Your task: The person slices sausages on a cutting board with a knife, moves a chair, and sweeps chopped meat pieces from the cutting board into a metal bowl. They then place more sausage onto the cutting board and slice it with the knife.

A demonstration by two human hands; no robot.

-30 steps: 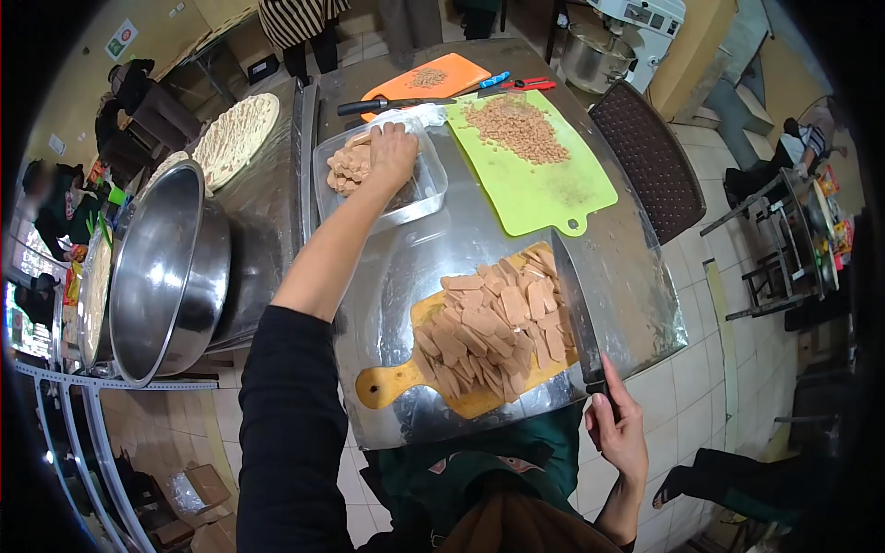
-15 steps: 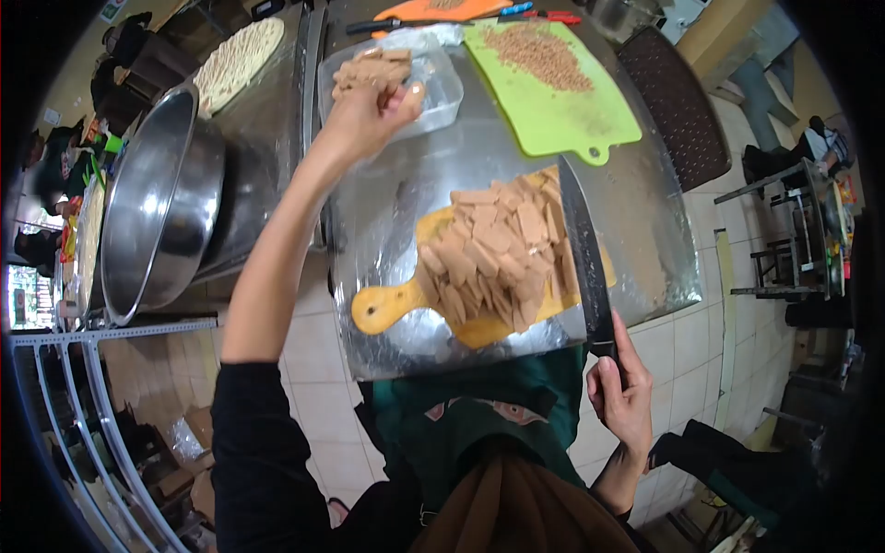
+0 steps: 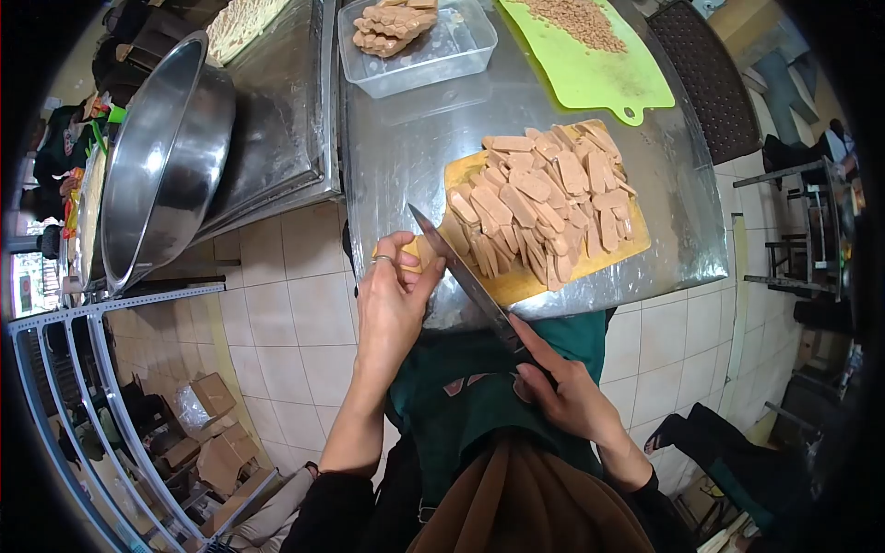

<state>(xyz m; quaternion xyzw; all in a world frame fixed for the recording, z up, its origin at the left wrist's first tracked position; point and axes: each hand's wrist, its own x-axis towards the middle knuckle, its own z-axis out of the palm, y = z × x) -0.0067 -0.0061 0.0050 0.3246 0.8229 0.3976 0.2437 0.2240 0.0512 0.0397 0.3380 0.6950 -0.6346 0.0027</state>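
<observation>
So there's one big knife (image 3: 468,279) here, and the right hand (image 3: 564,392) has its dark handle in a closed grip, index finger stretched forward along it. The blade is long, flat metal and comes to a point. Its long axis runs diagonally, tip toward the upper left of the frame and handle toward the lower right, just left of the slices.

The left hand (image 3: 392,293) has its fingers curled in by the handle end of the wooden cutting board (image 3: 516,290), near the blade. Can't tell whether it's gripping that handle or something small. There's one ring on it.

The board is a single yellowish slab, center right of the frame, piled with dozens of pinkish-brown sausage slices (image 3: 530,198). They overlap too much for an exact count. They're smooth, thin and mostly oblong with rounded ends, lying every which way.

Top center on the metal-topped desk (image 3: 396,152) is one clear plastic container (image 3: 452,69) with a stack of wavy-edged brown pieces (image 3: 392,28). Upper right there's one bright green cutting mat (image 3: 608,83) with loads of tiny diced bits (image 3: 576,20). One shiny, round steel bowl (image 3: 166,175) is tipped at the upper left.
</observation>
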